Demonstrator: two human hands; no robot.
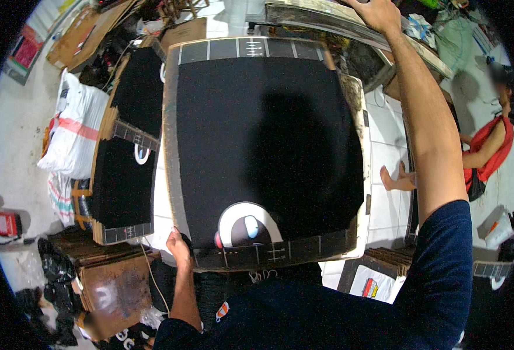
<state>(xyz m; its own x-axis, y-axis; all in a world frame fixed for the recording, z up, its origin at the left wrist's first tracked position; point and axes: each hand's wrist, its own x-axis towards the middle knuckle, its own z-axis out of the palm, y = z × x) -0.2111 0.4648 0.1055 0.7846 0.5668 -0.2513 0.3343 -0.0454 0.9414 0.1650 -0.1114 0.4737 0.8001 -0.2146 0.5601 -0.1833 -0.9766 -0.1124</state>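
Observation:
A large board (262,134) covered in black cloth lies in front of me, with grey marked strips at its far and near ends and a white, blue and pink printed shape (233,224) near its lower edge. My left hand (180,248) grips the board's lower left edge. My right hand (379,14) is raised at the top edge of the view, beside a long pale beam (321,20); its fingers look spread but are partly cut off. A shadow falls across the cloth.
More cloth-covered boards (122,192) lie at left beside white sacks (76,134). Cardboard stacks (114,286) and black bags (58,262) fill the lower left. Another board stack (379,262) is at lower right. A person in red (493,146) sits on the right, bare feet on the tiles.

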